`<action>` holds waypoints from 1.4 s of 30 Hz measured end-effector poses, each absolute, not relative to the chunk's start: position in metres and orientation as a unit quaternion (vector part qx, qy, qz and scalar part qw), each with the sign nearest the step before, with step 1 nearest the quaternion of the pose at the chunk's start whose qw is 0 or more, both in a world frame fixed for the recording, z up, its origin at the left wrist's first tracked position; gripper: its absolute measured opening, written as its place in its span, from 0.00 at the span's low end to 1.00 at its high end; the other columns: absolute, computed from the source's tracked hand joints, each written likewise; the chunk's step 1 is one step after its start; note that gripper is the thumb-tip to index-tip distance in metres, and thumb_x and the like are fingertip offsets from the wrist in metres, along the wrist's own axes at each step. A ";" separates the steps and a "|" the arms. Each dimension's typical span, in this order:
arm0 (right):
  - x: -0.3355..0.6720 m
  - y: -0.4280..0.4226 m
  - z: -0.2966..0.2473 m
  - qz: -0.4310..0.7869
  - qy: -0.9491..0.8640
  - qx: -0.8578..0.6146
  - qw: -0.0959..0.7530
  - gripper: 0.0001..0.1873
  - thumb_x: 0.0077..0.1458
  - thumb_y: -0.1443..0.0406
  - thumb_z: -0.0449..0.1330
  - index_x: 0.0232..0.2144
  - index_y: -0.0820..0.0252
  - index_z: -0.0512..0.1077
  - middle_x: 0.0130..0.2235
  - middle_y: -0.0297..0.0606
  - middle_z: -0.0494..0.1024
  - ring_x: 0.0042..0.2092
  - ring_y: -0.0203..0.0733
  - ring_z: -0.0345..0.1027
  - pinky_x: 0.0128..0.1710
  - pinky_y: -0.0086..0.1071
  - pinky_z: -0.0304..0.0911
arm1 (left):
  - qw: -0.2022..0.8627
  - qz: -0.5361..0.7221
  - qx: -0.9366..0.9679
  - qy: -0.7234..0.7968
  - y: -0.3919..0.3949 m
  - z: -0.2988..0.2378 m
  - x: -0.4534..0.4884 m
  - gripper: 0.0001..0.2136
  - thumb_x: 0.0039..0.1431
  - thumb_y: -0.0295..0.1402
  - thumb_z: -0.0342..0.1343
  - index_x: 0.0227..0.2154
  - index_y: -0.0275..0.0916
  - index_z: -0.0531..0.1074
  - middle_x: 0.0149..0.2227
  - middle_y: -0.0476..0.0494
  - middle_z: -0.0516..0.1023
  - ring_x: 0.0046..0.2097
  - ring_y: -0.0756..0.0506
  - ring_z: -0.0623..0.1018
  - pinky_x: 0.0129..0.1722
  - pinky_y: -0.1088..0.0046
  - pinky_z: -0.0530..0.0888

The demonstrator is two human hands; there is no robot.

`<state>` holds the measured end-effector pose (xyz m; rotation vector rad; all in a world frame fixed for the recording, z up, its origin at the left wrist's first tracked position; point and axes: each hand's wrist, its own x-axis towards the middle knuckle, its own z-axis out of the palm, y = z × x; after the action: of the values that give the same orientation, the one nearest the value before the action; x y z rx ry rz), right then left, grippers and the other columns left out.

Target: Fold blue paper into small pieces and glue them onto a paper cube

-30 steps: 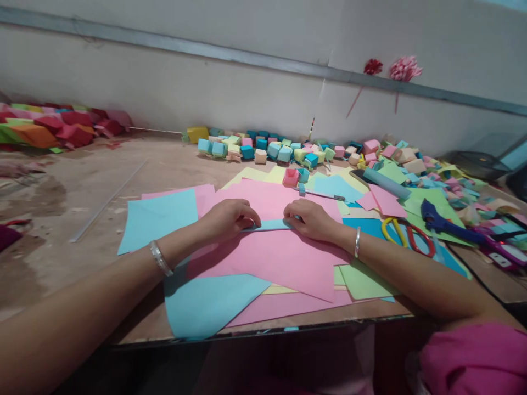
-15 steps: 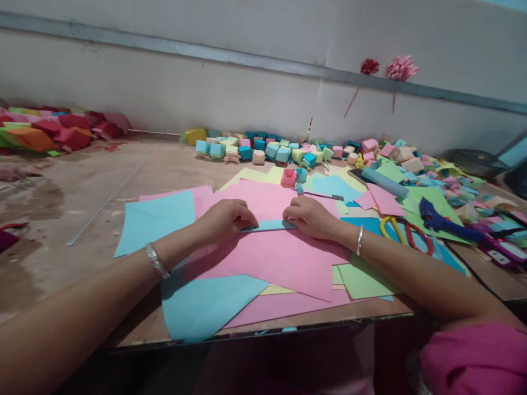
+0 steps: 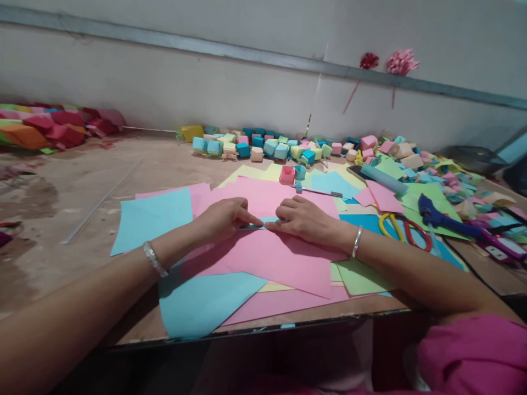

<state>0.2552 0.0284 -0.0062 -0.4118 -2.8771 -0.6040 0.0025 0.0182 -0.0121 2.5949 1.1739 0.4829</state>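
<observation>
A narrow folded strip of light blue paper [image 3: 256, 227] lies across a large pink sheet [image 3: 280, 263] in front of me. My left hand [image 3: 222, 219] is closed at the strip's left part, its index finger stretched along the paper. From the other side, my right hand [image 3: 307, 222] has its curled fingers on the right part. The two index fingertips almost meet at the middle of the strip. The strip's ends are partly hidden under my hands. Light blue sheets [image 3: 154, 219] lie to the left of and below the pink one.
Small folded paper boxes [image 3: 269, 147] line the back by the wall. On the right are scissors [image 3: 415, 233], a blue glue gun [image 3: 448, 219] and a pile of coloured paper pieces [image 3: 448, 178]. A long ruler-like strip [image 3: 101, 203] lies left. A pen [image 3: 321, 192] lies behind my right hand.
My fingertips have moved inward along the blue paper strip, from apart to nearly touching at its middle. The view has shifted slightly.
</observation>
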 end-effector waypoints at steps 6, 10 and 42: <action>0.253 -0.005 0.010 -0.211 -0.961 -0.180 -0.007 0.11 0.64 0.70 0.52 0.34 0.61 0.74 0.30 0.40 0.72 0.36 0.42 0.56 0.32 0.37 0.42 | 0.128 0.165 0.886 0.413 0.018 -0.012 0.003 0.08 0.56 0.33 0.60 0.36 0.47 0.82 0.22 0.52 0.60 0.25 0.52 0.62 0.25 0.76 0.58; 0.255 -0.019 0.000 -0.208 -0.945 -0.246 -0.049 0.11 0.55 0.74 0.59 0.22 0.60 0.73 0.27 0.42 0.73 0.33 0.42 0.57 0.30 0.38 0.39 | 0.147 0.168 0.882 0.414 0.017 -0.011 0.003 0.08 0.56 0.33 0.60 0.37 0.46 0.82 0.23 0.51 0.60 0.25 0.53 0.62 0.24 0.76 0.58; 0.241 -0.008 -0.007 -0.126 -0.952 -0.277 -0.011 0.10 0.61 0.73 0.53 0.31 0.66 0.73 0.36 0.46 0.73 0.39 0.45 0.58 0.28 0.37 0.42 | -0.027 0.084 0.956 0.280 0.014 0.009 0.006 0.20 0.60 0.22 0.49 0.39 0.56 0.80 0.28 0.47 0.75 0.39 0.45 0.69 0.49 0.60 0.54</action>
<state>0.2406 -0.0083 -0.0074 -0.8764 -3.0130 -0.3991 0.0059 0.0139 0.0091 3.0549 0.8951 0.2687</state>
